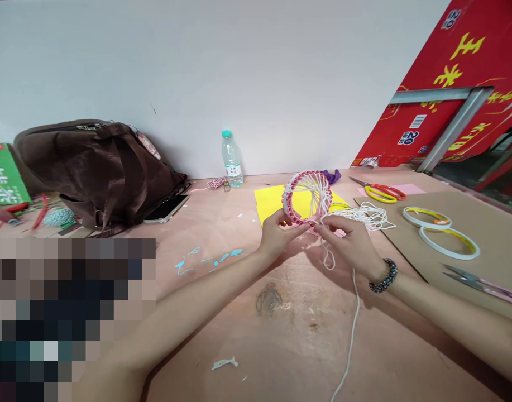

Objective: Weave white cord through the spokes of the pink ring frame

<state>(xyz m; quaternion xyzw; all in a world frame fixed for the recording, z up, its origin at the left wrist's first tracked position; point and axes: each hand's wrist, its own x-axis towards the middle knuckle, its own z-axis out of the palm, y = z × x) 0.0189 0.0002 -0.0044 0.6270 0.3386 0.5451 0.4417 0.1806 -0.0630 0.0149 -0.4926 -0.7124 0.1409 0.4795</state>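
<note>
While your left hand [278, 233] pinches the wrapped ring [286, 200] above the table [222, 329], your right hand [351, 241] grips white cord [355, 318] at its lower edge; probably light and firm, the ring suits a rim hold, sparing soft threads [321, 195].

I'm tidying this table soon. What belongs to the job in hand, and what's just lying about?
In use: pink ring laced with white, in the left hand; white cord, in the right hand.

Seemingly lying about: brown bag, phone, water bottle, green box, perhaps the untouched scissors and tape rolls.
</note>
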